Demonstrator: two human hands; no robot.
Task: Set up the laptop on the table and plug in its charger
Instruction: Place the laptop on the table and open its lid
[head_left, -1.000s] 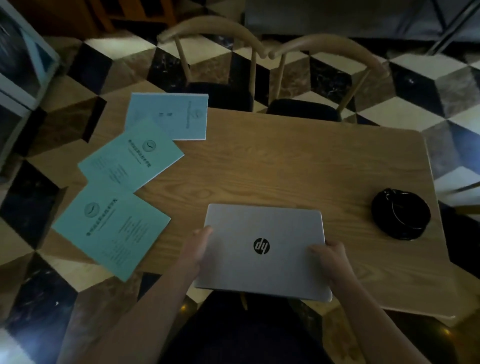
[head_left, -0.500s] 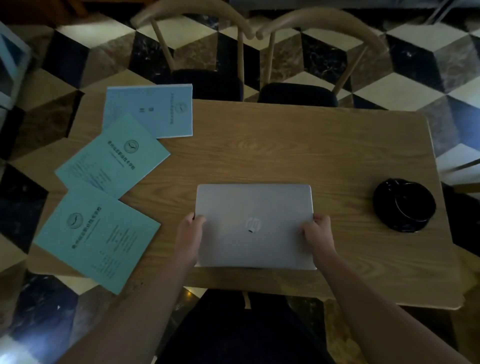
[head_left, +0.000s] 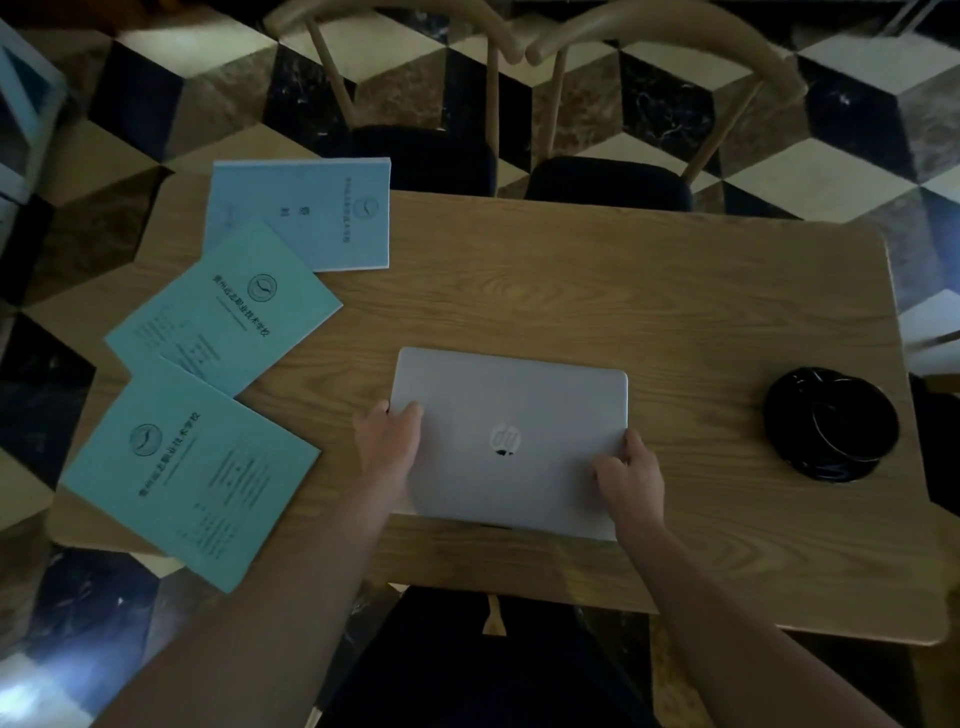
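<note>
Laptop (head_left: 509, 441) now pushed fully onto table (head_left: 727, 312); left hand (head_left: 387, 441) and right hand (head_left: 631, 475) apparently still gripping its sides; charger (head_left: 831, 423) untouched.

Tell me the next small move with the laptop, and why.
Probably lift the lid open. The closed silver laptop lies flat on the wooden table, its front edge toward the person. The left hand grips its left edge and the right hand its right edge near the front. The coiled black charger lies untouched to the right, so plugging in likely comes later.
</note>
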